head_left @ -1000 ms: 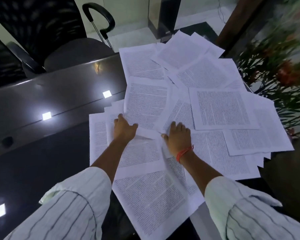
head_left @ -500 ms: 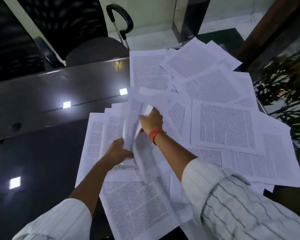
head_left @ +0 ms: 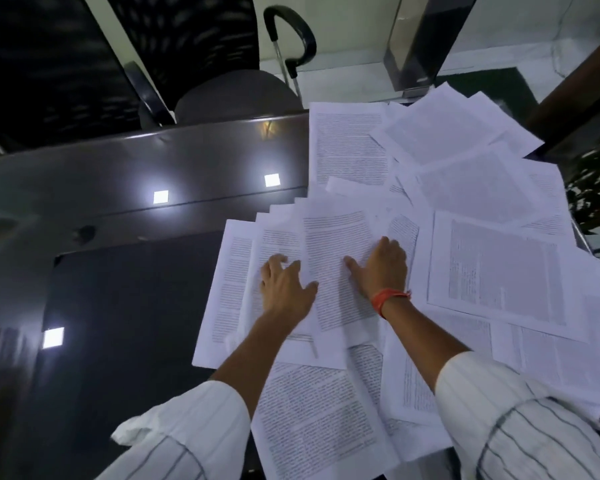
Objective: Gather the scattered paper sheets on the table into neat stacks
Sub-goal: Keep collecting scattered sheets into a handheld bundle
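Note:
Several white printed paper sheets lie spread and overlapping across the right half of the dark table [head_left: 125, 306]. A fanned pile of sheets [head_left: 243, 271] sits at the left of the spread. My left hand [head_left: 284, 289] lies flat on that pile, fingers apart. My right hand [head_left: 381, 268], with an orange thread at the wrist, presses flat on the top sheet [head_left: 336, 258] of the pile. More loose sheets lie far right [head_left: 499, 268], at the back [head_left: 347, 147] and near me [head_left: 323, 417].
A black office chair [head_left: 229, 91] stands behind the table's far edge. A glossy dark pillar [head_left: 416, 46] rises beyond the papers. A plant [head_left: 596, 188] sits off the right edge. Bright ceiling-light reflections dot the tabletop's left half.
My right hand has laid the lifted sheet down on the fanned pile and now presses it flat. My left hand let go of the sheet and rests open on the pile.

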{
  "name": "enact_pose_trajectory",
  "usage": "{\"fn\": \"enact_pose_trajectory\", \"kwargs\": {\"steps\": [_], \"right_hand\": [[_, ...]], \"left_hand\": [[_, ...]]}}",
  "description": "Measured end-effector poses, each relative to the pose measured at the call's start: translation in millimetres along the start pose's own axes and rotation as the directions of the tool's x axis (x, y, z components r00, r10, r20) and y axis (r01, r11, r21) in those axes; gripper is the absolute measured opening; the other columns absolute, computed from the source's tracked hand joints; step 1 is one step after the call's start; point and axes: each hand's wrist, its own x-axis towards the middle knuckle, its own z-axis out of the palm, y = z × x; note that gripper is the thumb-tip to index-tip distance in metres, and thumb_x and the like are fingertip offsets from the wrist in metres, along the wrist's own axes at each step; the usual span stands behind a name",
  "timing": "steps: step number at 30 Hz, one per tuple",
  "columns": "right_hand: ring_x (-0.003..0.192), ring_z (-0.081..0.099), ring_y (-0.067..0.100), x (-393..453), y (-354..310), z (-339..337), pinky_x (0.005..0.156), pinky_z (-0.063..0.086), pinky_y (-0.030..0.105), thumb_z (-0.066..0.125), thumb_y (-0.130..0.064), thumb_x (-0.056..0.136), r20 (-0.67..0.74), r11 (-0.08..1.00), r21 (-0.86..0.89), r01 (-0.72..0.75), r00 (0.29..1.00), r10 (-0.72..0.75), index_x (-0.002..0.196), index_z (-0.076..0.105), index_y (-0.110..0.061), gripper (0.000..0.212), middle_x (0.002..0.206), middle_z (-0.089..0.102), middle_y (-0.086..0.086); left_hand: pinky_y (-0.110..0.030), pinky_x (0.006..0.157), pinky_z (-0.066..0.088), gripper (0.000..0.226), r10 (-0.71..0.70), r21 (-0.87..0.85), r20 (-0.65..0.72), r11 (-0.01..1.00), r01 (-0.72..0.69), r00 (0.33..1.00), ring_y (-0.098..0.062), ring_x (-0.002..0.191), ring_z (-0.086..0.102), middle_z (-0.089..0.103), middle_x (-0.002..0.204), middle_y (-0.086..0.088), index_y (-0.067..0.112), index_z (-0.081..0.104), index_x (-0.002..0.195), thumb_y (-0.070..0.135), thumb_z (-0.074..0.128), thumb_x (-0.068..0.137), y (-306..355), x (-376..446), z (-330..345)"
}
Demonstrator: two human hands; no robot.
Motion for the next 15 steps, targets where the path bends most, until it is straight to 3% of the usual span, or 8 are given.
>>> {"fn": "enact_pose_trajectory", "kwargs": {"steps": [2,4,7,9,13,15], "right_hand": [[0.131,0.037,0.043,-11,-4,7,0.107,0.036,0.052,0.063,-0.061,0.081,-0.002,0.996,-0.084,0.032,0.999,-0.032,0.144,0.03,0.002,0.095,0.144,0.037,0.028],[0.131,0.036,0.042,-19,-12,9,0.105,0.037,0.051,0.061,-0.063,0.082,0.003,0.992,-0.12,0.031,1.0,-0.031,0.145,0.028,0.001,0.096,0.146,0.036,0.027],[0.127,0.04,0.038,-29,-26,9,0.1,0.041,0.049,0.061,-0.066,0.08,0.011,0.992,-0.125,-0.003,1.0,0.005,0.142,0.029,-0.003,0.094,0.141,0.039,0.022],[0.124,0.042,0.035,-37,-33,10,0.097,0.044,0.049,0.062,-0.065,0.08,0.014,0.992,-0.122,-0.036,0.999,0.038,0.139,0.033,-0.005,0.09,0.137,0.042,0.019],[0.121,0.044,0.033,-51,-36,19,0.09,0.05,0.049,0.067,-0.066,0.075,0.033,0.993,-0.095,-0.075,0.996,0.078,0.133,0.036,-0.007,0.088,0.132,0.041,0.016],[0.12,0.046,0.032,-53,-37,23,0.088,0.052,0.048,0.071,-0.065,0.072,0.042,0.994,-0.056,-0.098,0.994,0.1,0.133,0.037,-0.008,0.09,0.131,0.04,0.015]], "left_hand": [[-0.055,0.121,0.014,0.068,-0.112,0.021,0.017,0.993,0.112,0.994,-0.04,0.151,-0.003,0.001,0.163,-0.017,0.025,0.042,0.139,0.05,0.07,0.082,-6,-1,-4],[-0.06,0.12,0.011,0.085,-0.229,0.02,0.085,0.973,0.228,0.97,-0.043,0.151,-0.009,-0.011,0.163,-0.019,0.028,0.027,0.144,0.056,0.072,0.078,-11,3,-11],[-0.063,0.117,0.02,0.106,-0.244,-0.057,0.109,0.966,0.251,0.964,-0.04,0.148,0.02,0.015,0.162,-0.016,0.024,0.008,0.153,0.05,0.077,0.077,-6,16,-23],[-0.063,0.115,0.019,0.112,-0.272,-0.148,0.125,0.946,0.289,0.954,-0.037,0.146,0.028,0.027,0.16,-0.013,0.023,0.002,0.156,0.048,0.078,0.079,-6,24,-28],[-0.057,0.12,0.021,0.113,-0.332,-0.025,0.089,0.942,0.335,0.939,-0.04,0.148,0.014,0.012,0.162,-0.013,0.019,0.005,0.156,0.049,0.08,0.077,-20,28,-33],[-0.055,0.117,0.028,0.114,-0.287,-0.007,0.088,0.957,0.289,0.954,-0.04,0.145,0.019,0.012,0.16,-0.013,0.018,0.008,0.155,0.046,0.083,0.074,-23,25,-31]]}}
